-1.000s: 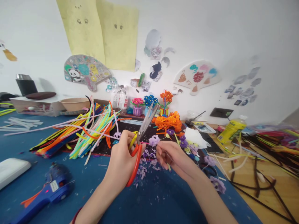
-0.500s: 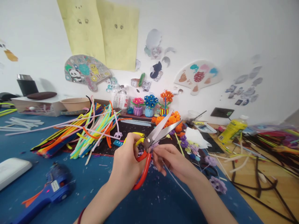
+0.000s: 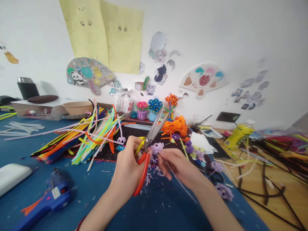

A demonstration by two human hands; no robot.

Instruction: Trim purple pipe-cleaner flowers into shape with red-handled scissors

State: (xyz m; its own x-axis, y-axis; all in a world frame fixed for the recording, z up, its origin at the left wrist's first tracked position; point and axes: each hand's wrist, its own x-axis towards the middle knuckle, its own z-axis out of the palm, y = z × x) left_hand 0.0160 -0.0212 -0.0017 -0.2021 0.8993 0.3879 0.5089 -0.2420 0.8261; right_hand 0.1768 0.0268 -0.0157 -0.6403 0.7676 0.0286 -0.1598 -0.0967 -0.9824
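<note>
Left hand (image 3: 127, 170): grip clenched on scissors (image 3: 150, 136) (blades nearly closed).
Right hand (image 3: 178, 166): grip pinched on flower (image 3: 156, 148) stem, held beside blades.
Counter (image 3: 101, 192): clippings (image 3: 148, 178) scattered beneath.

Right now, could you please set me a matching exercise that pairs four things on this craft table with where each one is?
Things:
1. scissors
2. lilac flower
3. glue gun
4. yellow bottle

Places:
A. lying on the blue mat, lower left
B. gripped in the left hand
C. on the wooden tabletop, at the right
D. held by the right hand

Pairs: 1-B, 2-D, 3-A, 4-C.
</note>
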